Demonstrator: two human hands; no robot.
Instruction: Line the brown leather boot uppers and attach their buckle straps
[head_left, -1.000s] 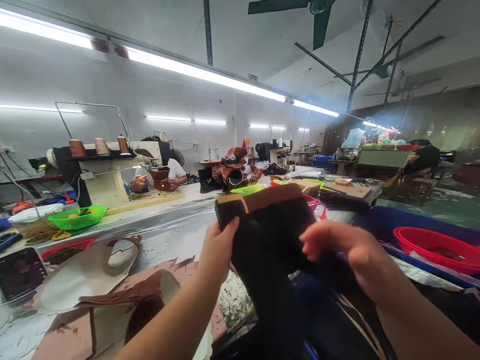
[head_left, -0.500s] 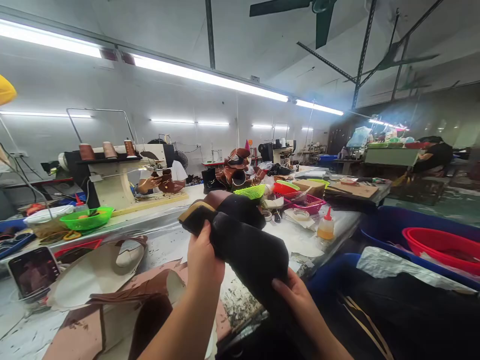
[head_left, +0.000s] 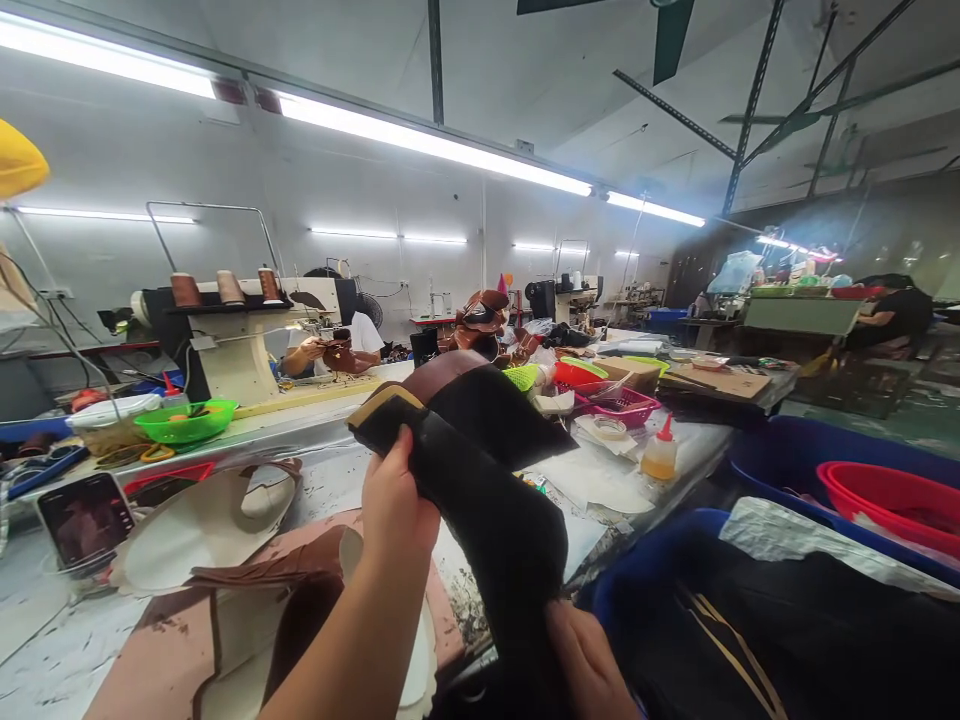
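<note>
A boot upper (head_left: 487,500), black on the side toward me with a tan-edged end, is held over the workbench between my two hands. My left hand (head_left: 397,505) is closed around it just below the tan edge, thumb on the black face. Lower down, the fingers of my right hand (head_left: 589,650) pinch its right edge; part of that hand is hidden. Behind the left end, a brown part and a black flap (head_left: 491,410) spread out. Brown leather pieces with pale linings (head_left: 300,570) lie on the bench to the left of my forearm.
A propped phone (head_left: 86,525) and a green basket (head_left: 187,422) are at left. A sewing machine (head_left: 240,340) stands beyond, with a co-worker (head_left: 366,338) behind it. A glue bottle (head_left: 660,450) stands on the right of the bench; blue tubs (head_left: 780,450) are at far right.
My right hand has moved down along the boot upper, which now hangs more steeply on that side. Its rear black flap has spread out to the right. The view has shifted slightly left.
</note>
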